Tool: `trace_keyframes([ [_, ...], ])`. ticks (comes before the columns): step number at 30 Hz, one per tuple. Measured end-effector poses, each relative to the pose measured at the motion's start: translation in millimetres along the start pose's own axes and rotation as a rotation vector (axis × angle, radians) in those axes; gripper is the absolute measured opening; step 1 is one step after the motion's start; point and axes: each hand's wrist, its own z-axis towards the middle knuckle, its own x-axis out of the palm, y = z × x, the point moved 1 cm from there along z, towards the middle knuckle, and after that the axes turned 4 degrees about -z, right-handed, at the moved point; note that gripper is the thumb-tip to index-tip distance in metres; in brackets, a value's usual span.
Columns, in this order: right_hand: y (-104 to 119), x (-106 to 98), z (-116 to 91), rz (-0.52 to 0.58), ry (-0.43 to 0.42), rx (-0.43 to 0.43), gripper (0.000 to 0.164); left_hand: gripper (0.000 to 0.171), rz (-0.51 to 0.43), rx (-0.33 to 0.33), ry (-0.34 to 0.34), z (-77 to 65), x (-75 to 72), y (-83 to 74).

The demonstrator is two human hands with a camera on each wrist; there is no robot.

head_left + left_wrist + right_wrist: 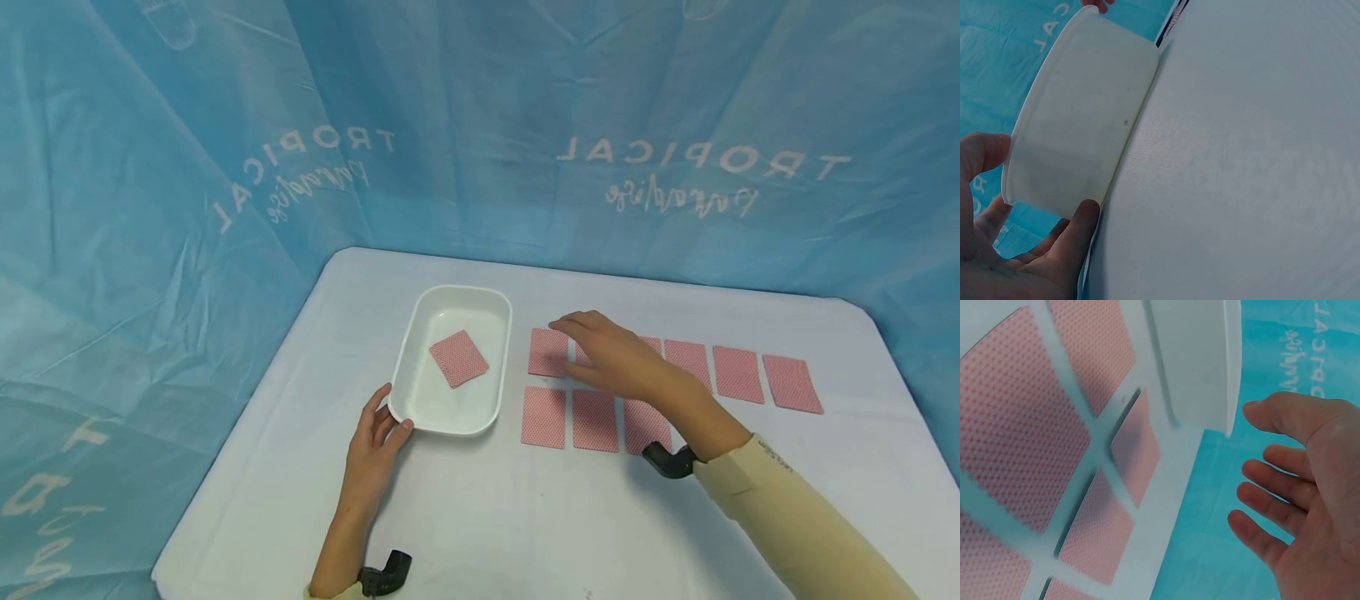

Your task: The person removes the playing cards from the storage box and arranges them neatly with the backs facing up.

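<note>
A white rectangular tray (442,410) stands on the table, with a red-patterned playing card (459,359) lying face down inside it at an angle. My left hand (367,467) holds the tray's near left corner, its thumb and fingers on either side of that corner. To the right of the tray, my right hand (617,358) hovers above two rows of face-down playing cards (543,417), holding nothing. Its fingers (1266,503) are spread and loosely bent in the right wrist view. The hand and forearm hide parts of some cards.
The back row continues to the right, ending with a card (792,384) towards the table's right side. White cloth covers the table (510,525). Blue printed sheeting (495,167) hangs behind and to the left. A black wrist mount (386,573) sits on each forearm.
</note>
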Motion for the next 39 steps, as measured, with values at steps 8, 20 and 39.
trace_keyframes([
  [8,20,4,22,0.032,0.007,-0.032,0.063,0.064,-0.009,0.003,-0.004,4.7,-2.6,13.8],
  [20,35,-2,39,0.044,0.026,-0.12,0.068,0.067,0.013,0.01,0.007,-2.5,3.1,-2.9],
  [39,73,4,88,-0.01,0.114,-0.202,0.079,0.063,0.015,0.022,-0.009,6.0,-3.5,19.7],
])
